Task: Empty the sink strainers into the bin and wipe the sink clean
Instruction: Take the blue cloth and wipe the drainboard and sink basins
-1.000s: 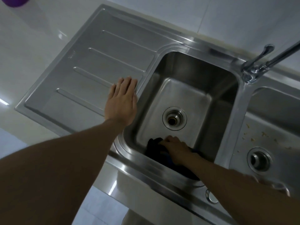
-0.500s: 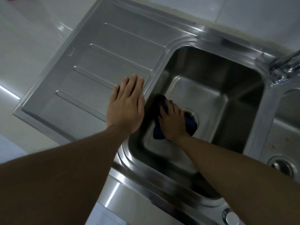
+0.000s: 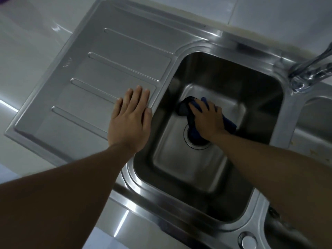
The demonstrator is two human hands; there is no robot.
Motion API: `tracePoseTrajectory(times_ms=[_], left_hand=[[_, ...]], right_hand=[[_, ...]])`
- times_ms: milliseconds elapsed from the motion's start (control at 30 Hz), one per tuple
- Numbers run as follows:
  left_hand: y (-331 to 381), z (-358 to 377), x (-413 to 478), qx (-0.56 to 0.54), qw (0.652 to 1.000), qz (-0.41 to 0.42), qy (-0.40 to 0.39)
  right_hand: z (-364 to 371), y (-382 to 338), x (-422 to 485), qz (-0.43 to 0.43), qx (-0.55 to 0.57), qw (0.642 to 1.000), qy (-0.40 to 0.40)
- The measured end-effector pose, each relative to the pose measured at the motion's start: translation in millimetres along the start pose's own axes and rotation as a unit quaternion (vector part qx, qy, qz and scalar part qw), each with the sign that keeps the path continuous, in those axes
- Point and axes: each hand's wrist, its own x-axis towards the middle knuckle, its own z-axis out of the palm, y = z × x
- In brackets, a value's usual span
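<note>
The stainless steel sink basin (image 3: 251,97) fills the middle of the view. My right hand (image 3: 208,119) presses a dark blue cloth (image 3: 185,108) flat against the basin floor, just behind the round drain (image 3: 195,142), and partly covers the drain. My left hand (image 3: 131,119) lies flat with fingers together on the ribbed draining board (image 3: 100,72), at the basin's left rim, holding nothing. No strainer or bin is visible.
The chrome tap (image 3: 309,71) stands at the back right. A second basin (image 3: 316,121) at the right edge shows small food scraps on its near side. A round overflow knob (image 3: 248,239) sits on the front rim. White counter lies left.
My right hand has swept the cloth from the basin's near wall across the floor, left and then toward the back over the drain. My left hand stays put; the view shifted left.
</note>
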Motion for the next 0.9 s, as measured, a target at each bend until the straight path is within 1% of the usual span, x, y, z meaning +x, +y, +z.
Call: tracePoseTrajectory(times_ms=[33, 67, 167, 233, 333, 433, 533, 633, 700, 767, 833, 900], left_hand=[[0.0, -0.4, 0.1, -0.001, 1.0, -0.001, 0.001], [0.3, -0.6, 0.0, -0.001, 1.0, -0.002, 0.0], [1.0, -1.6, -0.3, 0.004, 1.0, -0.001, -0.001], [1.2, -2.2, 0.3, 0.005, 1.0, 0.001, 0.0], [1.0, -1.9, -0.4, 0.007, 1.0, 0.001, -0.002], [0.2, -1.2, 0.2, 0.004, 1.0, 0.001, 0.0], [0.5, -1.2, 0.1, 0.002, 1.0, 0.001, 0.003], [0.4, -1.7, -0.5, -0.001, 1.0, 0.001, 0.003], [0.4, -1.7, -0.3, -0.005, 1.0, 0.001, 0.0], [-0.8, -1.2, 0.1, -0.009, 1.0, 0.003, -0.001], [-1.1, -0.8, 0.2, -0.014, 1.0, 0.002, 0.0], [2.0, -0.4, -1.1, -0.014, 1.0, -0.001, 0.001]], right_hand=[[-5.4, 14.9, 6.8, -0.026, -0.034, 0.999, -0.01], [-11.8, 30.1, 12.6, -0.02, -0.066, 0.998, -0.014], [-29.2, 61.2, 16.5, 0.036, -0.164, 0.985, -0.026], [-35.0, 60.0, 8.5, 0.073, -0.183, 0.978, -0.075], [-43.5, 43.4, -4.8, 0.141, -0.172, 0.96, -0.172], [-44.1, 29.8, -22.5, 0.124, -0.165, 0.942, -0.264], [-40.4, 12.9, -45.5, 0.077, -0.134, 0.936, -0.318], [-29.8, -15.6, -74.1, 0.014, -0.084, 0.909, -0.407], [-19.5, -29.0, -93.2, 0.015, -0.011, 0.892, -0.452], [-11.8, -34.8, -108.1, 0.028, 0.073, 0.874, -0.48], [-10.2, -36.6, -118.7, 0.046, 0.154, 0.843, -0.513], [-15.3, -35.9, -126.2, 0.05, 0.199, 0.83, -0.519]])
